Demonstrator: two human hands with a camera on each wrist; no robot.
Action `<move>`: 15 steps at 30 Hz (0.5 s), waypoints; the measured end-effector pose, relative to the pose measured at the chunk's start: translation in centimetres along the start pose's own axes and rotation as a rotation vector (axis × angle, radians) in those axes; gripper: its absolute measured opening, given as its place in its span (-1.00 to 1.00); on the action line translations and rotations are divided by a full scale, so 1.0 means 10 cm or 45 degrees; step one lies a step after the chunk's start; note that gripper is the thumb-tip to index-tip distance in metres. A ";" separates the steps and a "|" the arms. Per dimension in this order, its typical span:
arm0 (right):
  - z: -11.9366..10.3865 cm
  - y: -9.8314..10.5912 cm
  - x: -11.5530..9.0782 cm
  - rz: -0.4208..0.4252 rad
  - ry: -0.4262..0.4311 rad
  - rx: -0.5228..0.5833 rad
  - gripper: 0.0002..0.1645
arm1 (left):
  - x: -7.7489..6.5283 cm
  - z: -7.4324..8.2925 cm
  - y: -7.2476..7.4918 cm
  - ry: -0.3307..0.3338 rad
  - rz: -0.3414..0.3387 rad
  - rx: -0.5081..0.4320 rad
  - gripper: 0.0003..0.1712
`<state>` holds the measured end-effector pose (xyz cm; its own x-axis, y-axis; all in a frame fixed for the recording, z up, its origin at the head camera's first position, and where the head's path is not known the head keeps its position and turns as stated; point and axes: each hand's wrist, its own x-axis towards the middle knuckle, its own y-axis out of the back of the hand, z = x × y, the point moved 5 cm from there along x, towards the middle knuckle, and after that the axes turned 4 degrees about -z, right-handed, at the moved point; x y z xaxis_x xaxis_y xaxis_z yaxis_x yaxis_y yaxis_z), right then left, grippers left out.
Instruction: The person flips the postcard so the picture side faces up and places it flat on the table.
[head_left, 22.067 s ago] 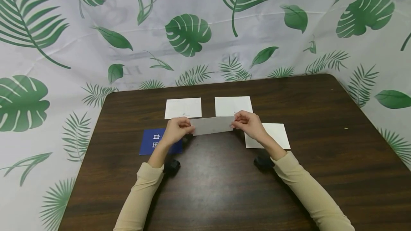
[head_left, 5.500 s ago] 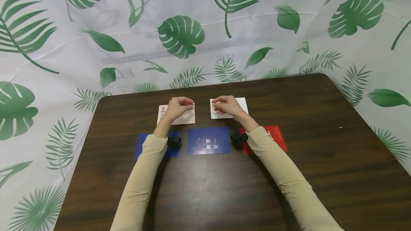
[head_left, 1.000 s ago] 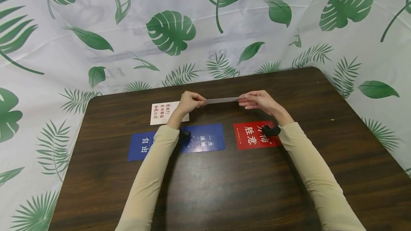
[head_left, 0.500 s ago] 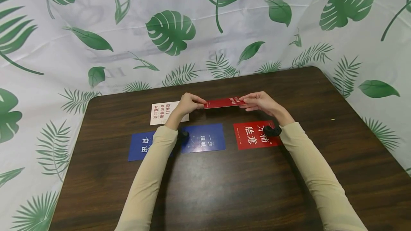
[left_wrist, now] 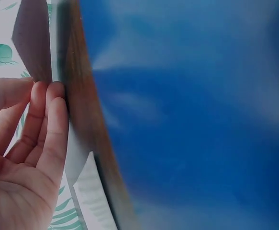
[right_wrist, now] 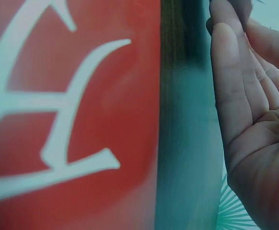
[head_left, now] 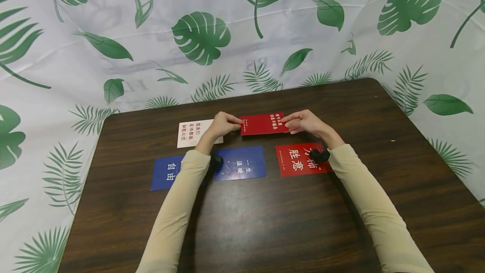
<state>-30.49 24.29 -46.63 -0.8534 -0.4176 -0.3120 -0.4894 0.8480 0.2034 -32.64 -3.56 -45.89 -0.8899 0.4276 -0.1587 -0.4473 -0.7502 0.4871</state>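
Note:
A dark red postcard [head_left: 261, 124] with pale lettering is in both hands at the table's far side, its printed face up. My left hand [head_left: 222, 124] pinches its left end between thumb and fingertips. At the right end, my right hand [head_left: 307, 123] pinches it the same way. The left wrist view has the card's shaded underside [left_wrist: 33, 40] above the fingertips. Whether its near edge touches the table I cannot tell. Nearer to me lie a blue postcard [head_left: 242, 162] and a brighter red one [head_left: 291, 159], partly behind the right wrist's camera.
A white postcard [head_left: 189, 133] with red lettering lies by the left hand, partly covered by it. Another blue postcard [head_left: 163, 173] is half under the left sleeve. The dark wooden table [head_left: 265, 231] ends at a leaf-print cloth [head_left: 151, 49].
Over the last second the held card has tipped from edge-on to showing its red face, coming slightly lower. Earlier, white card backs lay there; the others now show printed faces.

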 end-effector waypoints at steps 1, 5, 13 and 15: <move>0.00 0.00 0.00 0.000 -0.006 -0.012 -0.55 | 0.00 0.00 0.00 0.001 -0.004 0.001 -0.79; 0.01 -0.01 0.02 0.000 -0.016 -0.051 -0.57 | 0.01 0.03 -0.01 -0.010 -0.001 0.054 -0.81; 0.04 -0.02 0.06 -0.011 0.003 -0.099 -0.56 | 0.00 0.07 -0.01 -0.012 -0.005 0.103 -0.83; 0.04 -0.03 0.07 -0.013 0.008 -0.113 -0.56 | 0.00 0.09 -0.02 -0.016 -0.013 0.104 -0.83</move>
<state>-30.89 23.92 -47.30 -0.8493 -0.4283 -0.3087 -0.5117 0.8116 0.2818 -32.47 -2.96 -45.21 -0.8840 0.4417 -0.1533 -0.4471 -0.7025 0.5537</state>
